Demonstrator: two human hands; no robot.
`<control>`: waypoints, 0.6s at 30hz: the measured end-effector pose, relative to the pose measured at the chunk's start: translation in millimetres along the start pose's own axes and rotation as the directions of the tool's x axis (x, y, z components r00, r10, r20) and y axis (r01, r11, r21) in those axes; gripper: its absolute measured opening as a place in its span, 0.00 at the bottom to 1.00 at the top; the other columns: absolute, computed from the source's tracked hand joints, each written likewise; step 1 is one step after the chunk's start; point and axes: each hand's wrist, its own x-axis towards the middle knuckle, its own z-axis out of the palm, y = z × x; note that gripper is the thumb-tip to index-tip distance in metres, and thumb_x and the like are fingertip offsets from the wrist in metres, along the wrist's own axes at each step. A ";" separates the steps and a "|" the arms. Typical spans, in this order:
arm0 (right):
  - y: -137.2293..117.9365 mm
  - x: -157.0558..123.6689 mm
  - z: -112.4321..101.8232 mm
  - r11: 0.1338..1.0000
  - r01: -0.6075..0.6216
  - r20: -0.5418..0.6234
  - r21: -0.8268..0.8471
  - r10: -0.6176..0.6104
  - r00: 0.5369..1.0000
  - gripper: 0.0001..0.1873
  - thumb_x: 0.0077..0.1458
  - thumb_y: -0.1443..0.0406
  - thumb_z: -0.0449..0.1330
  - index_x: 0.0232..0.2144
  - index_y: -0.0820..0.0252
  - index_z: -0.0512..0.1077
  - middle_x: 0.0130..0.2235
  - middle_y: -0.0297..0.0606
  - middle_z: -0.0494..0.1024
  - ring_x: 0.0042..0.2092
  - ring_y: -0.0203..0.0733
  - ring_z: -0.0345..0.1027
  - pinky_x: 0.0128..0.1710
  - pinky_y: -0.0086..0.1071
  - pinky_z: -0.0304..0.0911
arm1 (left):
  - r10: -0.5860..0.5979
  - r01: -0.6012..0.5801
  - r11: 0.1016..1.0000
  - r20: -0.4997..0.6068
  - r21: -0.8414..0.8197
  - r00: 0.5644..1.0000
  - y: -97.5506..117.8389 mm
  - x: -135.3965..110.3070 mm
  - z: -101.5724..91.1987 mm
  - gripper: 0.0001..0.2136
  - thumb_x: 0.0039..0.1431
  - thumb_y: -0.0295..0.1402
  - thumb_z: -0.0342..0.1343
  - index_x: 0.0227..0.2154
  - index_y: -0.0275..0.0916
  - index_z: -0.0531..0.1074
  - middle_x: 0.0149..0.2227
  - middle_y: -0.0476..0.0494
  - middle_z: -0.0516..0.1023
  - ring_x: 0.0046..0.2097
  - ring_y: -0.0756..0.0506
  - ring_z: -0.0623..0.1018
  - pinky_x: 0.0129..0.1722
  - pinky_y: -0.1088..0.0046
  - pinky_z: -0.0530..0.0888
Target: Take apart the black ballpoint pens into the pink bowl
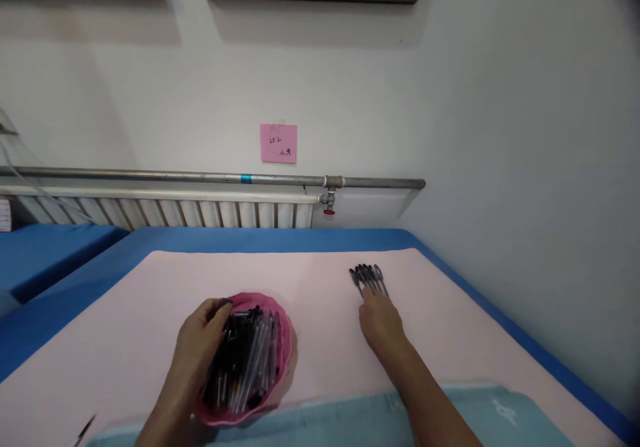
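A pink round basket (287, 347) with a wavy rim holds many pens (255, 353), some black and some with clear barrels. My left hand (197, 340) is closed at its left rim, thumb toward the inside; a small dark patch shows by the fingertips. Farther right, several dark-ended pens (369, 275) lie side by side, slightly fanned, on the pale pink sheet (320, 273). Over their near ends my right hand (383, 317) is closed, its fingertips mostly hidden. How many of these pens it grips cannot be made out.
Light blue cloth (350, 423) covers the near edge. One blurred thin dark item (85, 430) is at the bottom left. Blue covering (280, 239) borders the sheet. Behind stand a radiator (225, 212) and pipe (200, 177); a wall rises at the right.
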 end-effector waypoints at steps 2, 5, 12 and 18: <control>-2.4 -0.1 -3.6 0.998 -0.030 0.032 0.049 0.028 0.999 0.16 0.50 0.78 0.46 0.35 0.67 0.72 0.35 0.54 0.74 0.39 0.52 0.69 0.34 0.38 0.57 | 0.009 -0.009 1.000 -0.003 -0.023 1.000 1.1 -1.5 1.5 0.14 0.47 0.44 0.57 0.30 0.39 0.75 0.28 0.47 0.77 0.31 0.44 0.73 0.31 0.71 0.67; -14.7 -3.4 -12.5 0.983 -0.051 0.086 0.178 0.036 0.996 0.14 0.50 0.75 0.48 0.36 0.68 0.71 0.31 0.51 0.75 0.35 0.49 0.69 0.31 0.36 0.58 | 0.004 -0.003 0.992 0.003 -0.129 1.000 3.5 -4.0 5.8 0.14 0.44 0.44 0.60 0.28 0.39 0.74 0.24 0.49 0.75 0.27 0.47 0.71 0.26 0.73 0.65; -75.6 -49.4 -18.2 0.714 -0.065 0.400 0.697 -0.312 0.862 0.12 0.50 0.65 0.52 0.37 0.60 0.71 0.24 0.30 0.70 0.21 0.32 0.59 0.19 0.24 0.53 | 0.004 0.129 0.891 0.293 -0.435 0.956 9.7 -10.9 18.5 0.14 0.49 0.45 0.58 0.26 0.37 0.69 0.18 0.57 0.61 0.19 0.55 0.57 0.18 0.79 0.54; -99.6 -81.4 -19.1 0.556 -0.173 0.498 0.813 -0.511 0.700 0.09 0.42 0.72 0.52 0.28 0.61 0.70 0.22 0.27 0.65 0.22 0.30 0.55 0.22 0.24 0.51 | 0.024 0.254 0.820 0.473 -0.514 0.881 7.5 -11.3 16.8 0.16 0.45 0.44 0.62 0.24 0.38 0.63 0.17 0.59 0.58 0.18 0.57 0.54 0.16 0.80 0.49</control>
